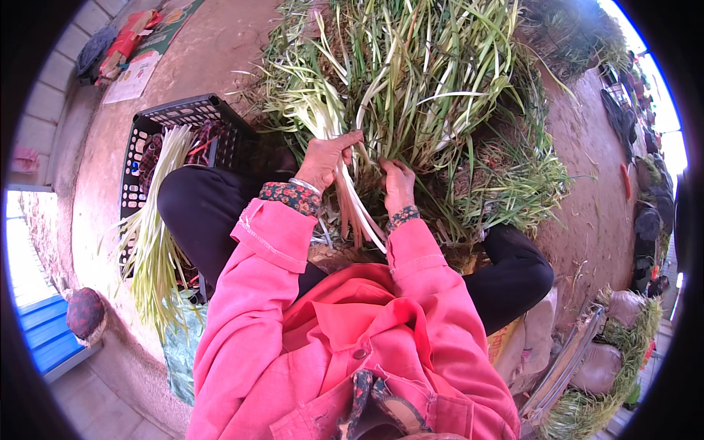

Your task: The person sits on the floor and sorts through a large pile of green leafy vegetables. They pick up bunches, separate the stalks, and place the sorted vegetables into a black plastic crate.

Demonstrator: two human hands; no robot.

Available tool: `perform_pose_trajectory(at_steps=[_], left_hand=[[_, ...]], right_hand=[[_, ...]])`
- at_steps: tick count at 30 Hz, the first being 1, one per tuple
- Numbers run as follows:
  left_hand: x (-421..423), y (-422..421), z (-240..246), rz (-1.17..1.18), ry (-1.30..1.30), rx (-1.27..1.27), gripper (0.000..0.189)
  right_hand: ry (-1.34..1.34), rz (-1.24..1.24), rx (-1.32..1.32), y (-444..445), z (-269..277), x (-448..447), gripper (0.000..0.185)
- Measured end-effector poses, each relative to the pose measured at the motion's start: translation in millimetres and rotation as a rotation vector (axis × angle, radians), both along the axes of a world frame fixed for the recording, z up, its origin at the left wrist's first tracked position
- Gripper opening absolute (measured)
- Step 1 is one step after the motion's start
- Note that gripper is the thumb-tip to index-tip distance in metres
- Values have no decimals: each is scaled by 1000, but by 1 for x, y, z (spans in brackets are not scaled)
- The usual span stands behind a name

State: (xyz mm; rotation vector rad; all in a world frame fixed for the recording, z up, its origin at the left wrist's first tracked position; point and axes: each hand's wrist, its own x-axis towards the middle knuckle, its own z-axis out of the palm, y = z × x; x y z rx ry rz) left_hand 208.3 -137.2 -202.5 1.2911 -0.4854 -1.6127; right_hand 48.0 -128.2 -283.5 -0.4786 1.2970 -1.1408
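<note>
A bunch of pale leafy stalks (352,201), which look like garlic chives, is gripped in my left hand (320,165). Its white ends hang down towards my lap, and the yellow-green leaves fan out above the fist. To the right, my right hand (399,184) has its fingers curled at the near edge of a large loose heap of similar green stalks (434,66). Whether a stalk is pinched in those fingertips is too unclear to tell. Another pale bunch (159,214) lies across a black plastic crate (179,114) beside my left knee, its leaves drooping over the near side.
Cut greens (506,192) spread right of the heap, near my right knee. A bluish-green plastic sheet (184,346) lies below the crate. Cardboard and a red item (127,41) rest at upper left. Along the right side are bags (599,366) among more greens.
</note>
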Motion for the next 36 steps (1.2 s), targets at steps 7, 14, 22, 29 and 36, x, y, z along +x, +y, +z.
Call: perform_pose_trajectory(at_steps=[7,14,22,29,36], left_hand=[[22,-15,17,164,172,-36,18],[16,-11,15,63,196,77,17],[15,-7,13,19,262,110,14],[2,7,13,-45,149,67,15],[-2,13,18,-74,-16,-1,21]], right_hand=[[413,-458,129,28,-83,-86,28],[814,191,-136,-1,-3,-59,46],[315,896,-307,2,93,-6,41],[-321,475,-237,3,93,-26,24],[-497,109,-394,-12,142,-69,19]])
